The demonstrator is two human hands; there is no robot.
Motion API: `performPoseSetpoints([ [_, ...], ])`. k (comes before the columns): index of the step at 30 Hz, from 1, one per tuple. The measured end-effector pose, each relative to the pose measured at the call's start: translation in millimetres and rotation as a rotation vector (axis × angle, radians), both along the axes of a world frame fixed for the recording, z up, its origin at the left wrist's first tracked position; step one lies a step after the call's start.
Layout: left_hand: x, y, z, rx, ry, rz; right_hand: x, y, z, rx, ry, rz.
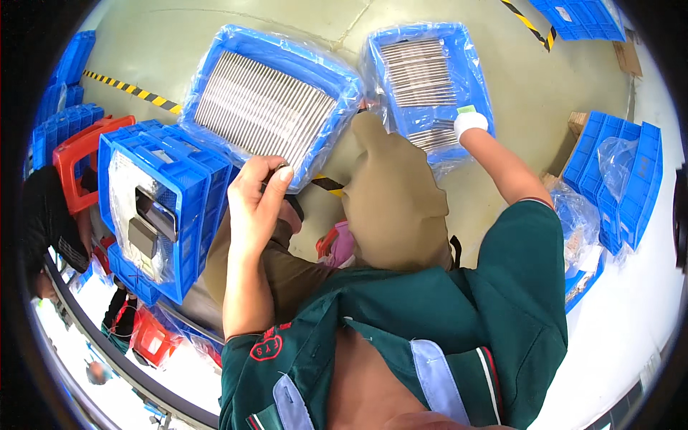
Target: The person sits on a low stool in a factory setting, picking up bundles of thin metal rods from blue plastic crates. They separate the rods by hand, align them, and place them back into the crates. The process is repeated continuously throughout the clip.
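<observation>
My bare left hand [259, 197] is raised at the near edge of the left blue bin [344, 79]. Its thumb and forefinger are pinched on a small dark thing I cannot make out. Rows of slim metal rods [261, 100] lie side by side in that bin, which is lined with clear plastic. My right hand [471, 123], in a white glove, reaches into the right blue bin [473, 68] and looks closed; its fingers are hidden. A light green patch [466, 110] shows at its far side. Two groups of metal rods [419, 72] lie in this bin, the hand beside the nearer group.
Stacked blue crates [186, 208] stand to my left, with a dark phone-like thing [156, 213] on them. A red stool-like frame [68, 154] is beyond. Blue crates [609, 172] with plastic wrap stand at the right. Yellow-black tape [136, 91] marks the floor.
</observation>
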State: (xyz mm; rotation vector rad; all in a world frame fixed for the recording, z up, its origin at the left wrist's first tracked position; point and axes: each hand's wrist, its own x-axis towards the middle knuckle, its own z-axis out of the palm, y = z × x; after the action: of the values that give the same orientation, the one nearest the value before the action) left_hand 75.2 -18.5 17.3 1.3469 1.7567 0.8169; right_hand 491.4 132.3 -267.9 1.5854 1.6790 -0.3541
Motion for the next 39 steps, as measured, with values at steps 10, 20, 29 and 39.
performPoseSetpoints([
  [10, -18, -4, 9, 0.127, 0.044, 0.025, -39, -8, 7, -0.036, -0.072, 0.086],
  [20, -81, -5, 29, 0.297, -0.369, 0.392, 3, -82, -4, -0.025, 0.425, -0.573],
  [29, -93, 0, 28, 0.378, -0.583, 0.489, -128, -18, 187, 0.486, 1.186, -0.384],
  [39, -126, -4, 34, 0.533, -1.170, 0.556, -332, -64, 346, 0.169, 1.586, -0.051],
])
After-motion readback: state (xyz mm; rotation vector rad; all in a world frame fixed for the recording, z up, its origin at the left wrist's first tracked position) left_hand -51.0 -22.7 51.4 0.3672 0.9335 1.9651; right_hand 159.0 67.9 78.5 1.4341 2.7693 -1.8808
